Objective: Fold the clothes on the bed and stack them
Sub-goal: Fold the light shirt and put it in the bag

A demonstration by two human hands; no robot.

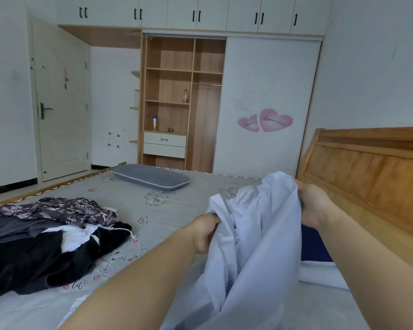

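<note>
A pale lilac-white zip garment (255, 236) hangs lifted above the bed (167, 210) in front of me. My left hand (204, 232) grips its left edge near the zipper. My right hand (314, 203) grips its upper right edge, fingers curled into the cloth. The garment's lower part drapes down to the mattress. A loose pile of clothes (45, 236) lies at the left: a camouflage-patterned piece on top, then grey, white and black ones. A dark blue item (314, 246) and a white one (320, 275) lie to the right, partly hidden by my right arm.
A grey pillow (150, 176) lies at the far side of the bed. A wooden headboard (367, 172) runs along the right. Beyond the bed stand an open wardrobe (177, 103) with bottles on its shelves and a closed door (60, 103).
</note>
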